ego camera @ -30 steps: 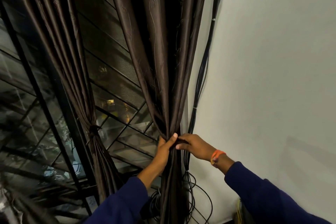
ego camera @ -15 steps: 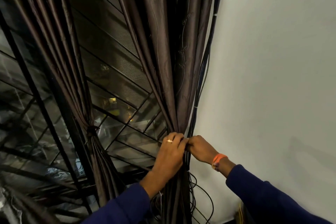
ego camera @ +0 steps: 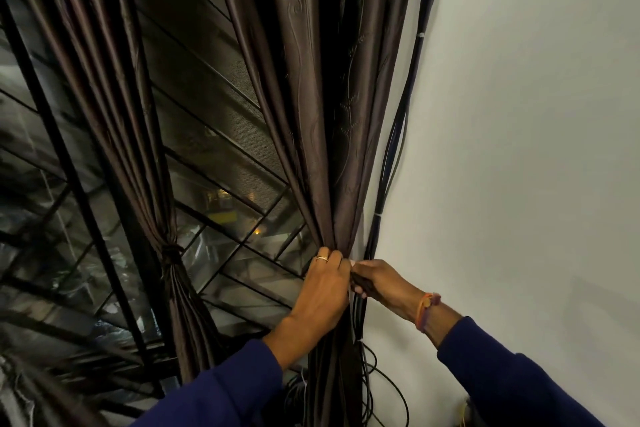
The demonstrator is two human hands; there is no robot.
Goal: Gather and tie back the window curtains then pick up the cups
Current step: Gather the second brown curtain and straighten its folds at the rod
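Gripping the gathered brown curtain point(ego camera: 322, 135), the left hand point(ego camera: 323, 291) wraps its bunched folds; the right hand point(ego camera: 384, 282), touching it, pinches fabric beside the cables point(ego camera: 391, 156).

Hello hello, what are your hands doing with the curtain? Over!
Left hand grips the gathered right curtain. Right hand pinches at the same spot. Left curtain already tied. Cables crowd the wall side.

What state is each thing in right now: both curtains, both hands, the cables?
Left curtain: gathered, knotted at mid-height.
Right curtain: bunched, not yet tied.
Left hand: wrapped round the right curtain.
Right hand: pinching at the bunch.
Cables: hanging along the wall.
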